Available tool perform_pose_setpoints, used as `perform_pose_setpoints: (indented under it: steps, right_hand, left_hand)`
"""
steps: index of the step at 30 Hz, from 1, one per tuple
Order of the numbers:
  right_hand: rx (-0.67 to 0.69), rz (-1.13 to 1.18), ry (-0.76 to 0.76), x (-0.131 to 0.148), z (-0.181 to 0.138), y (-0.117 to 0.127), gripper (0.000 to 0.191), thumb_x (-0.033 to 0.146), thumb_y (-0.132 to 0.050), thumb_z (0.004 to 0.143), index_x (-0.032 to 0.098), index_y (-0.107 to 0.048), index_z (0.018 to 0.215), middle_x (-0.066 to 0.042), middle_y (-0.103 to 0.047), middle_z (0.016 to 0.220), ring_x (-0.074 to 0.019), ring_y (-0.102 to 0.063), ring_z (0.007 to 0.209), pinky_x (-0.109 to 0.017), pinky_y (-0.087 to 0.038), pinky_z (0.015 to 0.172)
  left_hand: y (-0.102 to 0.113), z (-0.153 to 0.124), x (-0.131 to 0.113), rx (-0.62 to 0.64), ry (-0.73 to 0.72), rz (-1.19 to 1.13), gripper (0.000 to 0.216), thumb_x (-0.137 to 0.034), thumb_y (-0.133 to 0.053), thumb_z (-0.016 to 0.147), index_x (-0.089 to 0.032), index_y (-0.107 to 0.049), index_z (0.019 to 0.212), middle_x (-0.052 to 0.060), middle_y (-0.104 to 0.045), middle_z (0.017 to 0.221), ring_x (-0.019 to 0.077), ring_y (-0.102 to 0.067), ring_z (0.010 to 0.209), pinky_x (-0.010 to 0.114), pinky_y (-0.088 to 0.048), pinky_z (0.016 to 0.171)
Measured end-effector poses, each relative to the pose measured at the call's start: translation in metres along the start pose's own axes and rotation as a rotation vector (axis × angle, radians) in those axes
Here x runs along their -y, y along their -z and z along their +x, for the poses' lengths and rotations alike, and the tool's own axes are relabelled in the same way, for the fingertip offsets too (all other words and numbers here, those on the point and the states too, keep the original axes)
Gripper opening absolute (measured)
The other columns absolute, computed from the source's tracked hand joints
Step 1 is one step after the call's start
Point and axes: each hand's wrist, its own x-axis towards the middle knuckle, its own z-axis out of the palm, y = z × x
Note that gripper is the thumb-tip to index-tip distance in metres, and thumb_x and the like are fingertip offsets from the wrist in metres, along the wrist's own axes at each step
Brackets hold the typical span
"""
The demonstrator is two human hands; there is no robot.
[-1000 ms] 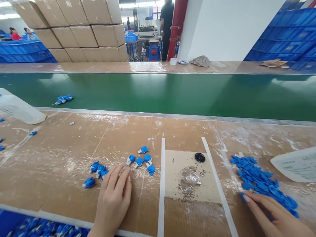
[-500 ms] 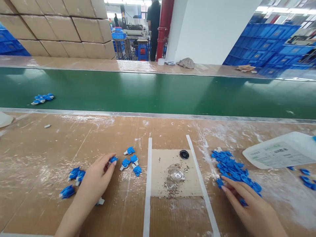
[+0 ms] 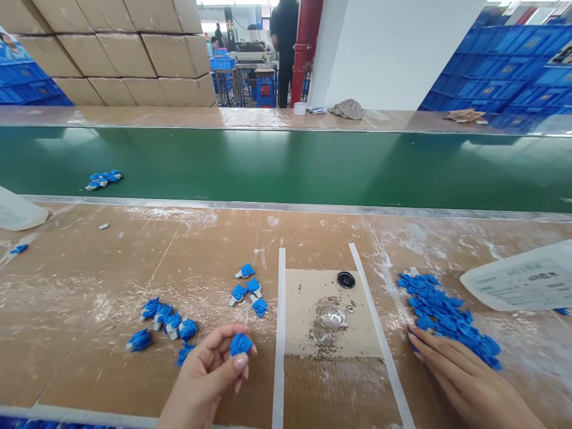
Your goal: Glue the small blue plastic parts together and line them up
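My left hand (image 3: 210, 372) pinches a small blue plastic piece (image 3: 241, 344) between thumb and fingers, lifted just above the brown cardboard-covered table (image 3: 89, 286). Left of it lies a loose group of blue and white pieces (image 3: 164, 319), and several more pieces (image 3: 248, 290) lie farther up. My right hand (image 3: 465, 381) rests flat with fingers stretched out, its fingertips touching the near edge of a heap of blue pieces (image 3: 447, 313).
A cardboard square (image 3: 313, 286) between two white strips holds a black disc (image 3: 345, 279) and a clear glob. A green conveyor belt (image 3: 313, 167) runs behind, carrying a cluster of blue pieces (image 3: 103, 179). White plastic bags lie at right (image 3: 522, 280) and left (image 3: 18, 211).
My left hand has drawn back toward me, lifting one blue piece from the middle group. My right hand stays at the heap. The view has shifted a little.
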Motion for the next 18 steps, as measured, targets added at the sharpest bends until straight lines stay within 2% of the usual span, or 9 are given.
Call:
perform_pose_setpoints:
  steps: [3,5,7,8,10,13,16,18]
  right_hand:
    - [-0.018,-0.016,0.035,0.005,0.016,0.007,0.033,0.006,-0.035,0.093,0.01,-0.067,0.102,-0.013,-0.07,0.108,-0.0265,-0.067,0.096,-0.041,-0.049,0.083]
    - [-0.063,0.057,-0.106,0.015,0.035,0.014,0.027,0.017,-0.04,0.098,0.009,-0.063,0.11,-0.013,-0.07,0.105,-0.0252,-0.066,0.094,-0.039,-0.051,0.082]
    - [-0.131,0.205,-0.292,0.029,0.06,0.021,0.034,0.027,-0.047,0.098,0.008,-0.053,0.126,-0.012,-0.069,0.105,-0.0224,-0.065,0.095,-0.034,-0.053,0.081]
    - [-0.15,0.279,-0.337,0.036,0.073,0.023,0.038,0.027,-0.048,0.098,0.01,-0.048,0.132,-0.011,-0.069,0.107,-0.0214,-0.063,0.099,-0.033,-0.053,0.083]
    - [-0.172,0.367,-0.314,0.048,0.098,0.026,0.042,0.023,-0.049,0.098,0.012,-0.042,0.138,-0.009,-0.068,0.11,-0.0206,-0.061,0.105,-0.033,-0.052,0.086]
    - [-0.168,0.34,-0.191,0.057,0.126,0.025,0.041,0.018,-0.05,0.097,0.01,-0.043,0.136,-0.01,-0.069,0.107,-0.0221,-0.06,0.104,-0.035,-0.051,0.086]
    - [-0.136,0.246,-0.118,0.056,0.138,0.022,0.035,0.016,-0.047,0.098,0.007,-0.048,0.132,-0.012,-0.07,0.1,-0.0238,-0.061,0.096,-0.037,-0.052,0.08]
    - [-0.122,0.232,-0.109,0.055,0.139,0.02,0.037,0.017,-0.046,0.098,0.006,-0.045,0.134,-0.013,-0.07,0.098,-0.0242,-0.062,0.093,-0.037,-0.053,0.078]
  left_hand:
    - [-0.004,0.0,0.009,0.111,0.027,0.006,0.045,-0.041,-0.087,0.057,-0.017,-0.068,0.091,0.003,-0.07,0.073,0.0072,-0.055,0.052,0.014,-0.039,0.045]
    - [-0.007,0.0,0.015,0.208,0.043,0.0,0.046,-0.045,-0.083,0.064,-0.018,-0.065,0.096,0.005,-0.071,0.075,0.0107,-0.06,0.053,0.016,-0.041,0.045]
    - [-0.011,0.0,0.02,0.308,0.062,-0.012,0.042,-0.048,-0.078,0.07,-0.019,-0.063,0.096,0.007,-0.072,0.077,0.0147,-0.064,0.057,0.019,-0.042,0.046]
    - [-0.013,0.0,0.023,0.348,0.07,-0.018,0.04,-0.049,-0.075,0.072,-0.018,-0.062,0.094,0.008,-0.072,0.079,0.016,-0.065,0.059,0.02,-0.043,0.046]
    - [-0.016,-0.001,0.027,0.392,0.077,-0.027,0.036,-0.048,-0.073,0.075,-0.018,-0.064,0.091,0.01,-0.073,0.082,0.0164,-0.066,0.064,0.02,-0.044,0.048]
    - [-0.02,-0.002,0.031,0.407,0.085,-0.061,0.035,-0.046,-0.077,0.072,-0.018,-0.069,0.09,0.009,-0.072,0.085,0.015,-0.065,0.068,0.018,-0.044,0.05]
    - [-0.022,-0.004,0.032,0.357,0.097,-0.107,0.039,-0.046,-0.085,0.06,-0.017,-0.074,0.085,0.004,-0.067,0.086,0.0113,-0.06,0.069,0.016,-0.044,0.051]
    - [-0.023,-0.004,0.033,0.303,0.102,-0.139,0.041,-0.045,-0.089,0.054,-0.017,-0.076,0.081,0.002,-0.065,0.085,0.0081,-0.057,0.067,0.015,-0.046,0.055]
